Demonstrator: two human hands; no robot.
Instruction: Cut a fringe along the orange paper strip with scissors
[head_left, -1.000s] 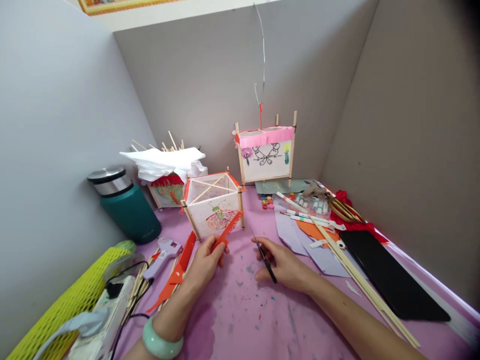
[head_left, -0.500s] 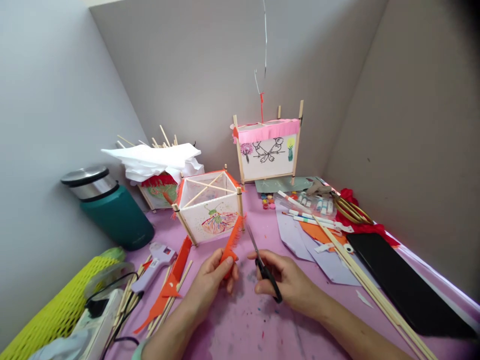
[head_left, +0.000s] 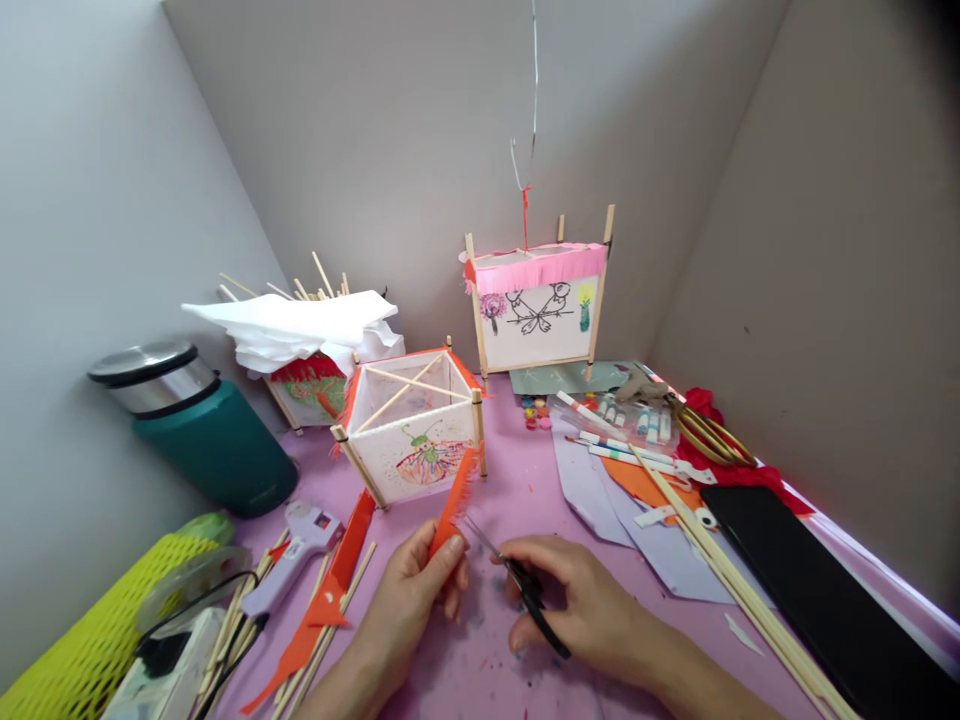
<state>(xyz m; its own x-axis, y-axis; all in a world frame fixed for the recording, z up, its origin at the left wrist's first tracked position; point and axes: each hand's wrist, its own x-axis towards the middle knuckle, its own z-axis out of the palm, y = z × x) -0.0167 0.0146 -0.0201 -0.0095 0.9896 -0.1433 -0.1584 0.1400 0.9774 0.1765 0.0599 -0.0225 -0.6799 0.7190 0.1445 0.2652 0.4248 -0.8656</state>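
An orange paper strip (head_left: 458, 492), fringed along its right edge, is pinched between the thumb and fingers of my left hand (head_left: 427, 575). My right hand (head_left: 566, 600) grips black-handled scissors (head_left: 529, 590), whose blades point up and left, with the tips at the strip's fringed edge. Just beyond my hands stands a lantern (head_left: 420, 440) of white panels on a wooden stick frame, with a colourful insect drawing on the front and orange trim on its top edges. Left of my left hand lies more orange paper (head_left: 337, 575), cut and partly over wooden sticks.
On the left are a teal bottle (head_left: 217, 440), a lilac glue gun (head_left: 296, 555) and a white power strip (head_left: 169, 665). A pink-fringed lantern (head_left: 540, 310) stands behind. To the right lie long sticks (head_left: 720, 560), lilac paper (head_left: 667, 550), markers (head_left: 630, 455) and a black slab (head_left: 817, 590).
The scissors have swung left, so their tips now meet the strip's fringed edge, where before they stood apart from it. The view has shifted slightly.
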